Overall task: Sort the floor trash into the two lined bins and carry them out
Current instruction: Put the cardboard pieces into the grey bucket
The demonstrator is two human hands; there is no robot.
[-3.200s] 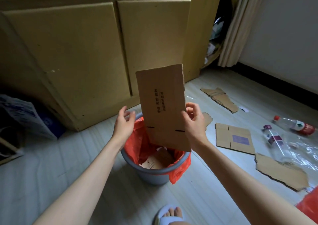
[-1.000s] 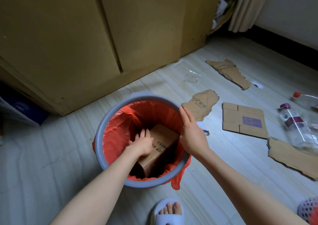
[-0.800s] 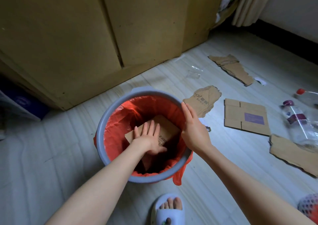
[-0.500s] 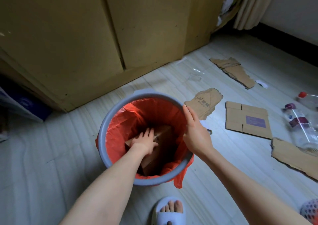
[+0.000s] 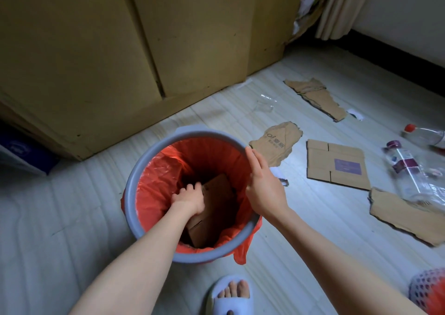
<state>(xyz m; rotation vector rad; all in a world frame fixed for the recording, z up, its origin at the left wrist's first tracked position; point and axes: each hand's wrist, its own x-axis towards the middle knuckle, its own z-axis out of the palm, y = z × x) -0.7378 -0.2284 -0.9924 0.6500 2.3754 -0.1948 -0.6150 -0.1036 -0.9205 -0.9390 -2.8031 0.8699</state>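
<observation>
Grey-rimmed bin [image 5: 154, 237] with red liner [image 5: 156, 194] sits nearest, just past a slippered foot [image 5: 230, 295]. Left hand [image 5: 189, 200] is down inside it, fingers curled over the top edge of a cardboard piece [image 5: 216, 206], grip closed on it, apparently pressing it down. Right hand [image 5: 263, 184] rests on the bin's right rim, fingers straight and spread loosely, steadying, holding nothing.

Progress estimate: early. One bin has cardboard in it; the second bin is not clearly in view, only a red netted object [image 5: 428, 293] at the lower right edge.

Left on the floor [image 5: 72, 218], near to far: torn cardboard slab [image 5: 409, 216], flat box panel with purple label [image 5: 337, 165], clear plastic bottles [image 5: 407, 172], torn piece printed "oi" plus unreadable characters [image 5: 277, 143], clear plastic scrap [image 5: 265, 105], long torn strip [image 5: 315, 98]. Print on the binned cardboard is too dark to read. Carry-out not started.
</observation>
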